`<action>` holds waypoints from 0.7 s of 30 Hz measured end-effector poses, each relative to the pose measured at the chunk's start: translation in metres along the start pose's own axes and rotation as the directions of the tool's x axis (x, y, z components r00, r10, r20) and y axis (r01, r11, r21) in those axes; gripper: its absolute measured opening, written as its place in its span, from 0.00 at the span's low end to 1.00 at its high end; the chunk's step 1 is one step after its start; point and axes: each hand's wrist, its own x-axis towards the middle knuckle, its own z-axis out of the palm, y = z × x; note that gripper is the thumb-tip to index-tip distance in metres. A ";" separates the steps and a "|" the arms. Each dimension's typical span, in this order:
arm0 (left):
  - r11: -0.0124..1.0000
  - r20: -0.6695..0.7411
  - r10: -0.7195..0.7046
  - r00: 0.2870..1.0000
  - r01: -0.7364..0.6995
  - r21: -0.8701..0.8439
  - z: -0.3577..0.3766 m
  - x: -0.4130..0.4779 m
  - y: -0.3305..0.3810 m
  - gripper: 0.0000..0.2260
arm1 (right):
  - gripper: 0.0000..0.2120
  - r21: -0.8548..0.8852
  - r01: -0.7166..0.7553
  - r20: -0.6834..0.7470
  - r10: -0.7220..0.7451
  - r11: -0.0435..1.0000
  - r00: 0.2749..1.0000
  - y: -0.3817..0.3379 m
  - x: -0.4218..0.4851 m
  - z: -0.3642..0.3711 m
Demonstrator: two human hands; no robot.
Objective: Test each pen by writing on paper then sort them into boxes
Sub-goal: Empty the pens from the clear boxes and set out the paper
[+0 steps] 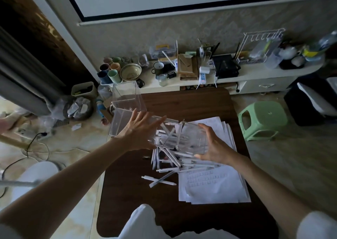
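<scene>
A stack of paper lies on the right half of the desk. A heap of pens sits at the desk's middle, overlapping the paper's left edge, with a few loose pens on its near side. Above the heap is a tipped box, between the left hand and the right hand. Two more boxes stand at the far left corner, one behind the other. A stool stands on the floor to the right, and a low cabinet runs behind the desk.

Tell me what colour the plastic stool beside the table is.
The stool is pale green, seen best in the head view.
</scene>
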 end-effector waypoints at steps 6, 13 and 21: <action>0.999 -0.032 0.016 0.999 -0.017 -0.048 -0.002 0.001 0.002 0.51 | 0.50 0.051 -0.009 0.019 0.008 0.999 1.000 -0.004 -0.003 -0.006; 0.765 0.137 -0.098 0.986 0.163 -0.623 0.000 -0.004 0.008 0.48 | 0.53 0.283 -0.009 0.053 -0.007 0.959 0.999 -0.035 -0.011 -0.036; 0.253 0.155 -0.095 0.983 0.174 -0.952 0.008 0.001 0.026 0.45 | 0.53 0.472 -0.017 0.057 -0.012 0.882 0.998 -0.053 0.006 -0.039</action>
